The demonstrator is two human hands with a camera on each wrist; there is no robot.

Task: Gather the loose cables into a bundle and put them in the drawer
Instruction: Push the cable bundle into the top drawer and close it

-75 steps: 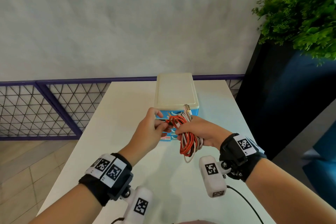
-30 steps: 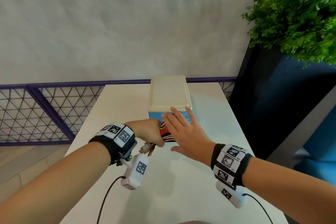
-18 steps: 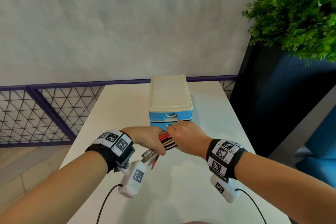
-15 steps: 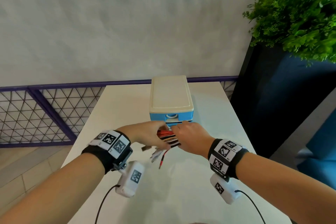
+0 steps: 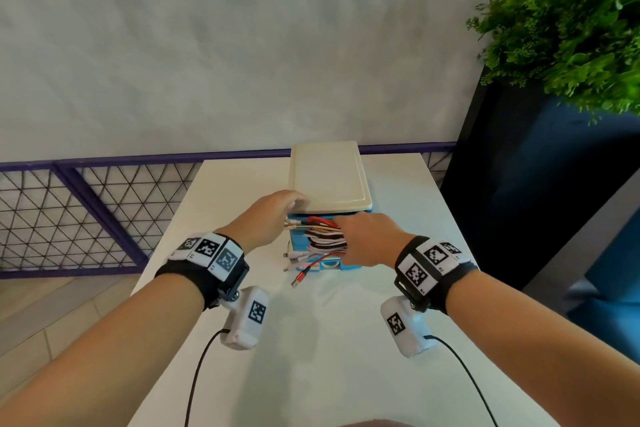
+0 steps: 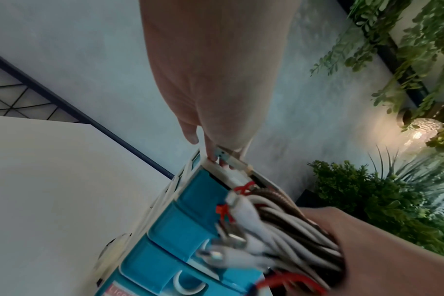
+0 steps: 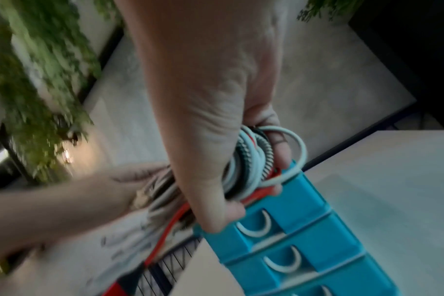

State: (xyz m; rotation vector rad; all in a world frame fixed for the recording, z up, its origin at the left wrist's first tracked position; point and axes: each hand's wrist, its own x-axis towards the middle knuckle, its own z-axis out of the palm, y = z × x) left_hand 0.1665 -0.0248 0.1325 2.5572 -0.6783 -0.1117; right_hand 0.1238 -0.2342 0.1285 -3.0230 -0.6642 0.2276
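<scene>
My right hand (image 5: 369,239) grips the cable bundle (image 5: 325,242) at the blue drawer unit's (image 7: 304,236) front, mid-bench (image 5: 398,340); left hand (image 5: 268,218) fingers flat on its cream top (image 5: 329,177), plugs dangling

Likely office or lounge interior: white table (image 5: 346,340), grey plaster wall (image 5: 225,45), purple mesh railing (image 5: 86,204), dark planter (image 5: 519,166) with green foliage (image 5: 571,21).
</scene>
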